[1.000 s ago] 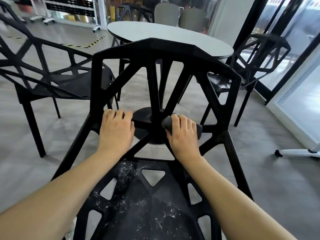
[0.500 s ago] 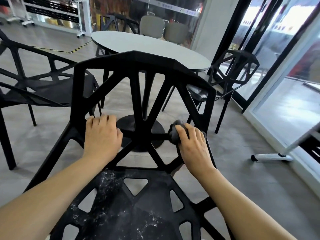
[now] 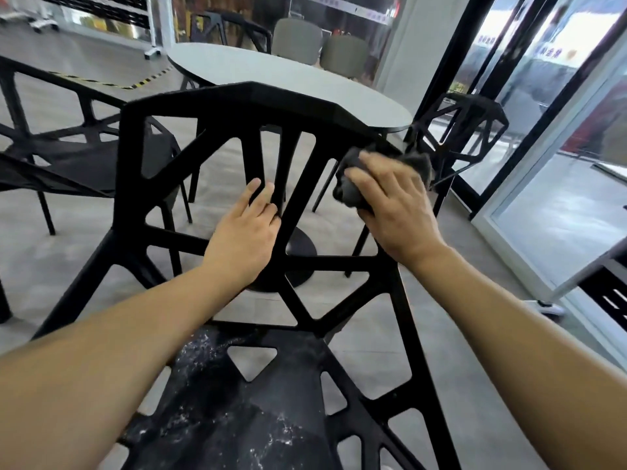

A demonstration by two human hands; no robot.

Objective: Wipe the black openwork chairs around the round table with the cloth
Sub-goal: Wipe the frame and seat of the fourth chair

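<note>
Dark grey cloth (image 3: 353, 188) bunched under the right hand (image 3: 397, 212), fingers curled over it, pressing it on the upper right strut of the nearest black openwork chair (image 3: 190, 106). Left hand (image 3: 244, 235) lies on the backrest's middle struts, fingers straight and close together. White specks mark the chair's seat (image 3: 237, 418). Just beyond the backrest, the round grey table (image 3: 271, 72) on a dark pedestal base (image 3: 302, 245). One matching chair at left (image 3: 68, 154), another at right (image 3: 464, 130) near the glass doors (image 3: 559, 147). Grey plank floor (image 3: 84, 239) all round; yellow-black tape (image 3: 101, 83) farther back.
</note>
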